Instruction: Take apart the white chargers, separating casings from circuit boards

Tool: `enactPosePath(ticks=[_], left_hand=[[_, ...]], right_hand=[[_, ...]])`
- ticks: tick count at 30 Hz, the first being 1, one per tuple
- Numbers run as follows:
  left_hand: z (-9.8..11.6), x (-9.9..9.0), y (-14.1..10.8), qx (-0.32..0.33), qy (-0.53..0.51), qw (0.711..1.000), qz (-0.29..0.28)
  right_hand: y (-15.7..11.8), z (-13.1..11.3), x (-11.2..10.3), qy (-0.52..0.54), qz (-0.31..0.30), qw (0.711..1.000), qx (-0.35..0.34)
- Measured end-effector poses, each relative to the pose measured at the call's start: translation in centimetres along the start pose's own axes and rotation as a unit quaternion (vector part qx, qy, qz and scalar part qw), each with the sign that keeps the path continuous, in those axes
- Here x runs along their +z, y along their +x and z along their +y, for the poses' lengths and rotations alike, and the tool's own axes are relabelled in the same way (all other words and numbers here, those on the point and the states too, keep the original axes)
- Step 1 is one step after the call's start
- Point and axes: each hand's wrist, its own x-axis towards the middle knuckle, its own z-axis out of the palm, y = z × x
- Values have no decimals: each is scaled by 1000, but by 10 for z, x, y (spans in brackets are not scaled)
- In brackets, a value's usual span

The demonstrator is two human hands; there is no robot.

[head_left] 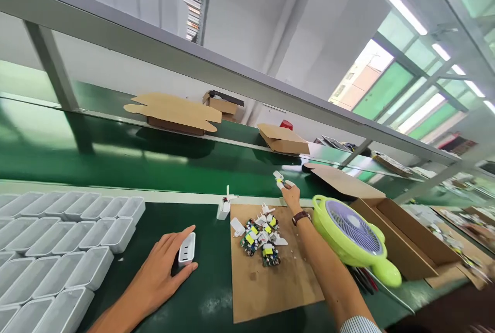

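Observation:
My left hand curls its thumb and fingers around a small white housing with slots in its face, low over the green mat. Farther off, my right hand holds a small white part with a yellow patch between thumb and fingers, above the far edge of the work surface. Between the hands, circuit boards with yellow components and white pieces lie heaped on a brown cardboard sheet. An upright white housing with a piece sticking up stands at the sheet's far left corner.
Rows of white open trays fill the left side. A green fan lies beside my right forearm, with an open cardboard box behind it. Beyond runs a green conveyor belt; flattened boxes rest past it.

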Motion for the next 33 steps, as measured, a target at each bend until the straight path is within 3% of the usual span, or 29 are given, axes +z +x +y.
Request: enactPosePath(ticks=[3, 6, 9, 10, 13, 15, 18, 21, 23, 25, 29, 33], left_hand=[[-6, 2, 3, 34, 28, 999, 23], [-4, 4, 6, 79, 84, 989, 95], [15, 4, 9, 142, 114, 971, 152], [24, 4, 9, 173, 114, 966, 157], [40, 2, 11, 278, 116, 947, 109], [38, 0, 14, 342, 129, 929, 59], [20, -4, 17, 412, 146, 899, 34], [9, -6, 17, 403, 152, 902, 26], [12, -8, 16, 374, 146, 916, 23], [21, -12, 17, 368, 131, 920, 27], [43, -27, 25, 402, 120, 907, 27], [72, -34, 24, 378, 114, 918, 25]], right_hand=[[-29, -14, -13, 65, 5, 998, -19], [-78, -28, -25, 122, -23, 990, -60], [-144, -40, -27, 142, -97, 978, -114], [-166, -44, -24, 133, -162, 962, -175], [-217, -53, -11, 59, -256, 910, -320], [-236, -56, -7, -20, -301, 876, -376], [-242, -53, -17, -107, -301, 851, -416], [-234, -42, -51, -150, -173, 900, -371], [-227, -31, -80, -179, -79, 935, -297], [-221, -21, -110, -213, -33, 949, -232], [-222, -8, -149, -237, -41, 955, -172], [-242, -15, -141, -158, -121, 955, -220]])
